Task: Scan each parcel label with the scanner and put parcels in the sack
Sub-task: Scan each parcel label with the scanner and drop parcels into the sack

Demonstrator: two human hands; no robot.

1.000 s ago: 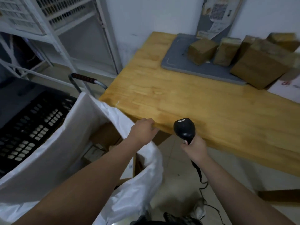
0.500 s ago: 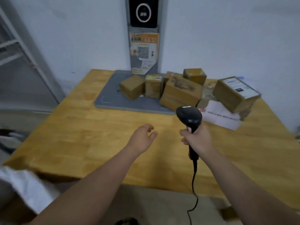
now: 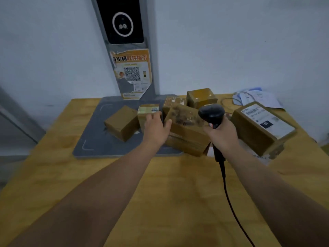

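Reaching left hand (image 3: 155,127): fingers loosely spread, holding nothing, between the tape-topped box (image 3: 148,111) and the large middle parcel (image 3: 187,134); the thumb lies at that parcel's left edge, contact unclear.
Right hand (image 3: 222,135): clenched round the handle of the barcode scanner (image 3: 211,113).
Barcode scanner: black, upright, its head in front of the large middle parcel's right corner.
Cable (image 3: 229,202): hangs from the handle, down across the wooden table (image 3: 160,202).
Small plain box (image 3: 122,123): on the grey mat (image 3: 92,139), left of the tape-topped box.
Rear boxes: one (image 3: 201,98) stands highest behind the scanner, another (image 3: 171,102) just left of it.
Labelled parcel (image 3: 252,134): right of the right hand, white shipping label (image 3: 267,120) facing up.
Papers (image 3: 256,98): at the table's far right corner.
Wall post (image 3: 151,77): behind the mat, bearing a black ringed panel (image 3: 122,24) and a torn QR poster (image 3: 132,73).
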